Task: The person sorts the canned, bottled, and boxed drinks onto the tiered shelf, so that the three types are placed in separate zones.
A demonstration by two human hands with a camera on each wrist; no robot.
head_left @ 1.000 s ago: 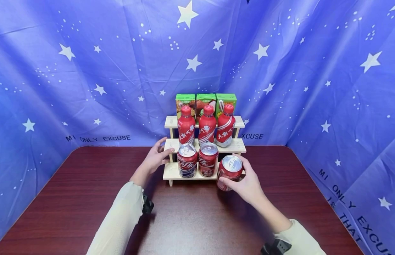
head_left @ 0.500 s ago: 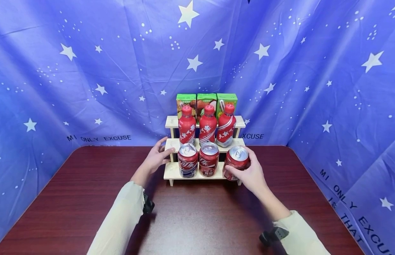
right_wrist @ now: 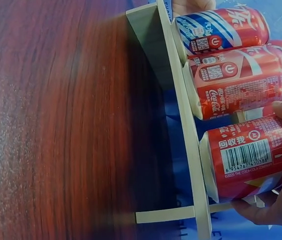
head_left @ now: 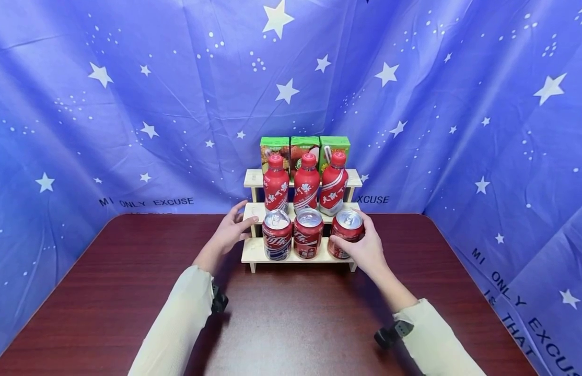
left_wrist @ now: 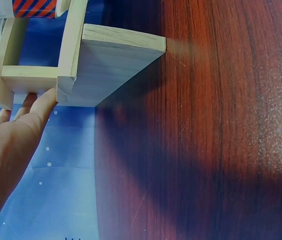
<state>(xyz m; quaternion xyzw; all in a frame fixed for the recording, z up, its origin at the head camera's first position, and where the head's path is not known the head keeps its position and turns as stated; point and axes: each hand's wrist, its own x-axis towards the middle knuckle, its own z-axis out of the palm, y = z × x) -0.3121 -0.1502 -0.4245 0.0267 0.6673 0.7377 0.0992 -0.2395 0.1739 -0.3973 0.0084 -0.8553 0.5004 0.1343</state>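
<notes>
My right hand [head_left: 370,250] grips a red cola can [right_wrist: 250,155], thumb in front and fingers round its far side. The can stands upright at the right end of the lowest tier of a wooden display stand [head_left: 253,250], its base right at the board. Two more cola cans, one left [head_left: 277,237] and one in the middle [head_left: 307,237], stand on that tier, with a gap before the held can. My left hand [head_left: 230,230] holds the stand's left side at the middle tier, with its thumb in front and its fingertips [left_wrist: 46,100] against the wooden frame.
Three red bottles [head_left: 306,183] stand on the middle tier behind the cans. Juice cartons with green tops [head_left: 305,143] line the top tier. The stand sits near the back edge of a dark red wooden table [head_left: 291,324], before a blue star-patterned curtain [head_left: 178,104].
My right hand has carried the cola can up and right from in front of the stand, then back over the lowest tier's right end. My left hand has stayed at the stand's side.
</notes>
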